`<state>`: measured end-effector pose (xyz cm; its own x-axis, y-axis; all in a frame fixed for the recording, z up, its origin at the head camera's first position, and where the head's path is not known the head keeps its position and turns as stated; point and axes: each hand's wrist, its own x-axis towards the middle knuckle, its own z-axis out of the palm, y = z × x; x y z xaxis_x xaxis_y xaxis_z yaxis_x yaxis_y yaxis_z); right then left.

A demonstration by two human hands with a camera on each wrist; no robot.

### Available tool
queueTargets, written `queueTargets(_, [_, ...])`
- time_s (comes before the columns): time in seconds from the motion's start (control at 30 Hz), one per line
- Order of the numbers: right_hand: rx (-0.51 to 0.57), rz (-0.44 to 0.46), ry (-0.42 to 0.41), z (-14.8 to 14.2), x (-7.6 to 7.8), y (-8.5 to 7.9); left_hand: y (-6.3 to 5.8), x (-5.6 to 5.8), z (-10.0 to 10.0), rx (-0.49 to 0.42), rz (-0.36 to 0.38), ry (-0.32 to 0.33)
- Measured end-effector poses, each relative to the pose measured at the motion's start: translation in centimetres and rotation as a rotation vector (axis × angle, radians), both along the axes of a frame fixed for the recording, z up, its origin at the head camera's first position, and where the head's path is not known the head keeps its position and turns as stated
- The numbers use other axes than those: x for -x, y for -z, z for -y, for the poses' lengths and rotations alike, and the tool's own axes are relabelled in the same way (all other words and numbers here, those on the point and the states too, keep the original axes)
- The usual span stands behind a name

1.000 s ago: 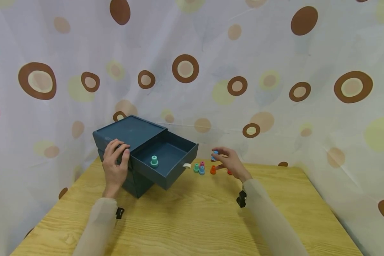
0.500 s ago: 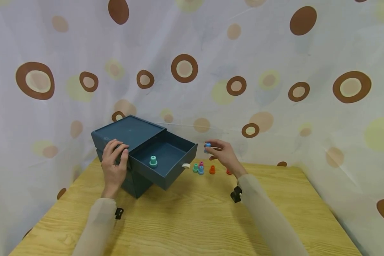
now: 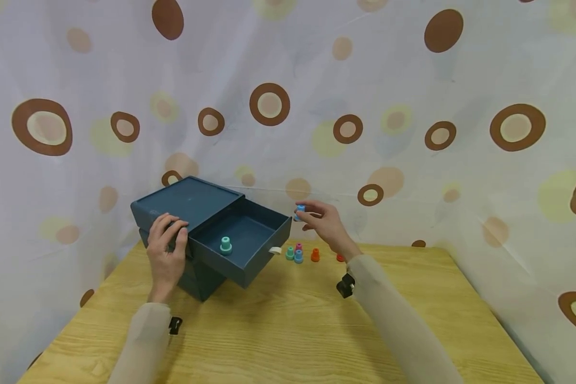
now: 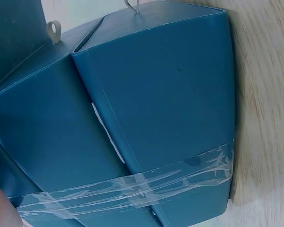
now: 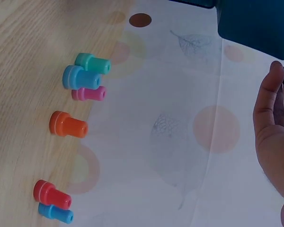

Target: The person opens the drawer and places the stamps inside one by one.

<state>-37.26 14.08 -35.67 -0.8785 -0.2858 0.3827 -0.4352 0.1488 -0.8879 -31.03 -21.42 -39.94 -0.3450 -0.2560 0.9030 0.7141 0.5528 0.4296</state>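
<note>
My right hand (image 3: 327, 224) pinches a blue peg (image 3: 300, 212) between thumb and fingers. The hand is in the air just right of the open drawer (image 3: 269, 257), which sticks out of the top of a dark blue drawer unit (image 3: 189, 202). A mint-green peg (image 3: 225, 246) stands upright inside that drawer. My left hand (image 3: 167, 258) rests against the unit's near side, its fingertips on the top edge. In the left wrist view, clear tape (image 4: 128, 191) runs across the unit's side. In the right wrist view, the right hand (image 5: 274, 127) is partly cut off.
Behind the drawer on the wooden table (image 3: 288, 330) stand a green peg (image 3: 290, 253), a pink peg (image 5: 89, 93), another blue peg (image 3: 298, 256), an orange peg (image 3: 315, 255) and a red peg (image 5: 52, 194). One more blue peg (image 5: 56, 213) is beside the red one. A patterned curtain (image 3: 413, 176) hangs behind.
My right hand has lifted the blue peg from above the other pegs and carried it left and up towards the drawer. The left hand stays on the unit.
</note>
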Motion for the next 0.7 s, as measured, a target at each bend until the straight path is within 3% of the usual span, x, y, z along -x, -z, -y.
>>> queueTargets(0.17, [0.020, -0.016, 0.011, 0.7, -0.3, -0.3, -1.5, -1.8, -1.1, -0.013, -0.006, 0.018])
queueTargets(0.27, [0.049, -0.017, 0.028, 0.9, -0.3, -0.4, -1.8, -2.0, -1.4, -0.018, -0.010, 0.021])
queueTargets(0.4, [0.074, -0.030, 0.034, 1.3, -0.2, -0.8, -1.6, -1.6, -1.3, -0.021, -0.023, 0.014])
queueTargets(0.6, [0.080, -0.087, 0.033, 2.1, -0.1, -1.2, 0.2, 0.7, 0.2, -0.012, 0.012, -0.017])
queueTargets(0.7, [0.063, -0.118, 0.033, 2.6, -0.3, -1.3, 0.8, 1.0, 0.6, -0.011, 0.013, -0.022])
